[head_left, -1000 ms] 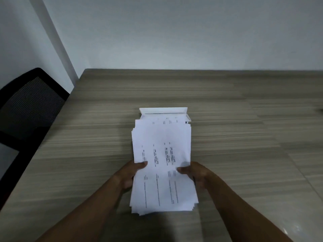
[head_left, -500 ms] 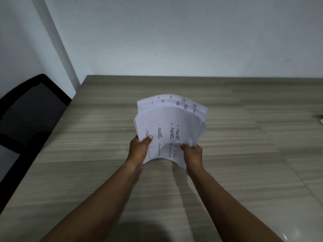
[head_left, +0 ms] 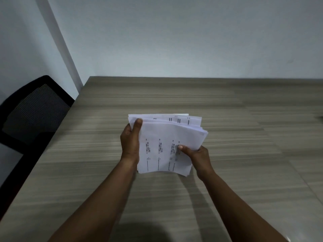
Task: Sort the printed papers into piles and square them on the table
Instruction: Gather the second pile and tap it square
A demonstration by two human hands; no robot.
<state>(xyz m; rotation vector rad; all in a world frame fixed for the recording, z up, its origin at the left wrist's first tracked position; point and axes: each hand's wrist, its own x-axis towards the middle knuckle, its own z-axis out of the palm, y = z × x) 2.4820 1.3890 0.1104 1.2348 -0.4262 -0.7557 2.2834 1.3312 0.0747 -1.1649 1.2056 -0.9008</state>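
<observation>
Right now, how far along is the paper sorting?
Done: nothing visibly; all papers sit in one stack. In hand: left hand grips its left edge, right hand pinches its right side, holding it above the table, sheets fanned unevenly. Left: sorting into piles and squaring them.

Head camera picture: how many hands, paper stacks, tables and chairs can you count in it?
Hands: 2, the left hand and the right hand, both gripping the papers.
Paper stacks: 1, the stack of printed papers; its sheets overlap too closely to count.
Tables: 1, the table.
Chairs: 1, the chair.
Total: 5.
</observation>
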